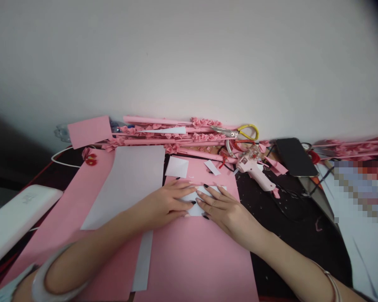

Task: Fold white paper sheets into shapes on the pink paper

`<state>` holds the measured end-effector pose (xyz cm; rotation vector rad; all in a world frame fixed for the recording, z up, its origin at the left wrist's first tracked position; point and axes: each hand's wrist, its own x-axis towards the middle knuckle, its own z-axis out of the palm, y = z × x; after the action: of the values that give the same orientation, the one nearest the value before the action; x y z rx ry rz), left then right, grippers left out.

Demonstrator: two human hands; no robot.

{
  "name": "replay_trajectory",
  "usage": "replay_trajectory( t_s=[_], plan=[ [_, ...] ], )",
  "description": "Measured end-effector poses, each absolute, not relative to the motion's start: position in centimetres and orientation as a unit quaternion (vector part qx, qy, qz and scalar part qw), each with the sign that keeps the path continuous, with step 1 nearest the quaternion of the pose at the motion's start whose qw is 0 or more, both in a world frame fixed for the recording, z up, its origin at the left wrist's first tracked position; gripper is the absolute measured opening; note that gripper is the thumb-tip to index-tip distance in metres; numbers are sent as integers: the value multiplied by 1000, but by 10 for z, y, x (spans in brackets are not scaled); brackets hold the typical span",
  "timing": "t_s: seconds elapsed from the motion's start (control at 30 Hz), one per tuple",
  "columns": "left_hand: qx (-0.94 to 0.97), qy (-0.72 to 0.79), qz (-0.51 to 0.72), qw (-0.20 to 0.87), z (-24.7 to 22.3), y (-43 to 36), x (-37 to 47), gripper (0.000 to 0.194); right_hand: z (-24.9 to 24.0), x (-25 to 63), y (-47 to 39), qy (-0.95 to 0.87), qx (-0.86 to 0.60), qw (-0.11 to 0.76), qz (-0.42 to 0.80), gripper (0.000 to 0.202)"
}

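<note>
Forearms angled inward, both hands (pixel 197 203) flat, seemingly pressing white paper (pixel 195 206)

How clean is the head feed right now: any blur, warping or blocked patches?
Head view: soft even light, no glare; wide-angle bending at the edges, dark top-right corner; a pixelated block at right; left hand and right hand on the white paper piece slightly soft.

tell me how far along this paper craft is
Done: several folded pink strips lie stacked by the wall. In hand: left hand and right hand press a small white paper piece onto the pink sheet. Left: two white scraps lie loose; glue gun lies aside.
</note>
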<state>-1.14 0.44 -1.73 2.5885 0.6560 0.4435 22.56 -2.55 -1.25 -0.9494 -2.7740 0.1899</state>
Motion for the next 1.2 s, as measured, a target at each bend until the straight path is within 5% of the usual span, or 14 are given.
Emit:
replay_trajectory(
  t_s=[0.17, 0.63, 0.87, 1.2],
  plan=[
    [902, 278, 168, 284, -13, 6, -13, 29, -12, 226, -26, -936, -328, 103, 74, 35],
    [913, 268, 176, 251, -17, 7, -13, 28, -13, 226, -27, -936, -330, 101, 65, 35],
    [913, 269, 161, 262, -15, 6, -16, 45, -16, 227, -26, -934, -329, 122, 66, 35],
    [927, 244, 166, 230, -17, 6, -15, 31, -12, 228, -26, -936, -324, 118, 65, 36]
  ],
)
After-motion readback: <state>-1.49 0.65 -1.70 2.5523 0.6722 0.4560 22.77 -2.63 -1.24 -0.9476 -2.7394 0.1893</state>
